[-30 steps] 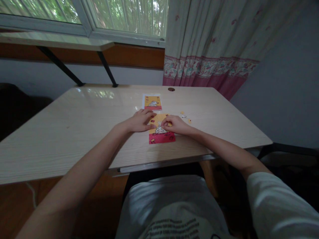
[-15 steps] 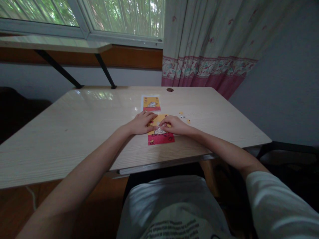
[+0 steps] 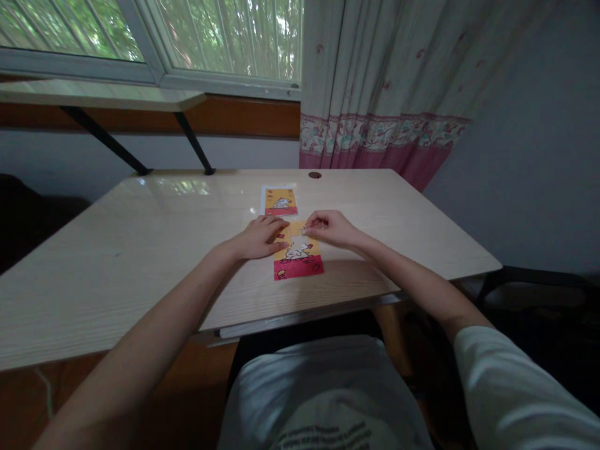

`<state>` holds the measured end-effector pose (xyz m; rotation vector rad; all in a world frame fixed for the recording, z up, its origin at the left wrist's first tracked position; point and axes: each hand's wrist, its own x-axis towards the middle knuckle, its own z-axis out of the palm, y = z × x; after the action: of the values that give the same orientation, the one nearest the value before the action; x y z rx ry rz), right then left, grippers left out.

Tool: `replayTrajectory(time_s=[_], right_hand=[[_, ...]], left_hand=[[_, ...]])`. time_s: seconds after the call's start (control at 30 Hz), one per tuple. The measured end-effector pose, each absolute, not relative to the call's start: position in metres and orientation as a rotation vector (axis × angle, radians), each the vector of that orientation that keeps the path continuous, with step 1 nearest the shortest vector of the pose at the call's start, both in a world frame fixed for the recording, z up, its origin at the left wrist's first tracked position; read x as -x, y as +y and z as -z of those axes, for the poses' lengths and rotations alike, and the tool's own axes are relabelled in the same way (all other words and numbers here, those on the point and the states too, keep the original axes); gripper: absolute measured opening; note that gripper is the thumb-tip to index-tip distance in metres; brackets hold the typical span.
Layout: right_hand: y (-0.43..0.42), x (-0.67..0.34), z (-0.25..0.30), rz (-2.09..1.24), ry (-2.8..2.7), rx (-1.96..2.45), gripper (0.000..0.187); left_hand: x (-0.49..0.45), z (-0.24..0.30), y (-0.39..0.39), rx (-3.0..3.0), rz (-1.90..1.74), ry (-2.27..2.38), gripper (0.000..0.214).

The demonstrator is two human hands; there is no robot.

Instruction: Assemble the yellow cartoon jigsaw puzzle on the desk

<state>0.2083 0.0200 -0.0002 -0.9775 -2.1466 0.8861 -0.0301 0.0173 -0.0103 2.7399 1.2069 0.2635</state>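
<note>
On the wood-grain desk (image 3: 164,250) lies a yellow-and-red jigsaw puzzle (image 3: 300,253); the left hand (image 3: 261,237), spread over its left edge, should brace it; the right hand (image 3: 332,228), pinching a small pale piece (image 3: 304,231), should align before pressing.

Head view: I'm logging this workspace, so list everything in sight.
puzzle: 1, yellow and red, front centre
puzzle piece: 1, pale, at puzzle's top right
picture card: 1, yellow and red, beyond puzzle
desk: 1, pale wood, centre
desk hole: 1, brown, rear edge
shelf: 1, pale, rear left
shelf struts: 2, black, under shelf
window: 1, grey frame, upper left
curtain: 1, white and pink, upper right
walls: 2, grey, right and under window
cable: 1, white, lower left
floor: 1, brown, lower left
dark shapes: unclear count, black, both sides
shirt: 1, pale, bottom
left hand: 1, bare, on puzzle
right hand: 1, bare, pinching puzzle piece
</note>
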Motion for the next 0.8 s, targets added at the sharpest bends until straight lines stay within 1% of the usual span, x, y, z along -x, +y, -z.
replayTrajectory(time_s=[0.1, 0.2, 0.3, 0.4, 0.47, 0.63, 0.8], right_hand=[[0.037, -0.234, -0.009, -0.879, -2.047, 1.097, 0.019], [0.047, -0.258, -0.015, -0.900, -2.069, 1.226, 0.022], [0.046, -0.272, -0.018, -1.051, -2.173, 1.266, 0.026], [0.042, -0.272, -0.019, -1.222, -2.350, 1.214, 0.029], [0.040, -0.270, -0.019, -1.228, -2.446, 1.185, 0.030], [0.043, -0.268, -0.016, -0.984, -2.527, 1.225, 0.027], [0.046, -0.260, -0.012, -0.589, -2.547, 1.214, 0.026]], left_hand=[[0.030, 0.011, 0.018, -2.733, -0.264, 1.218, 0.056], [0.031, 0.012, 0.019, -2.741, -0.273, 1.206, 0.056], [0.032, 0.013, 0.020, -2.739, -0.278, 1.198, 0.056], [0.034, 0.015, 0.022, -2.749, -0.268, 1.194, 0.057], [0.034, 0.016, 0.022, -2.758, -0.268, 1.196, 0.057], [0.032, 0.014, 0.021, -2.751, -0.253, 1.210, 0.057], [0.031, 0.012, 0.020, -2.748, -0.255, 1.223, 0.058]])
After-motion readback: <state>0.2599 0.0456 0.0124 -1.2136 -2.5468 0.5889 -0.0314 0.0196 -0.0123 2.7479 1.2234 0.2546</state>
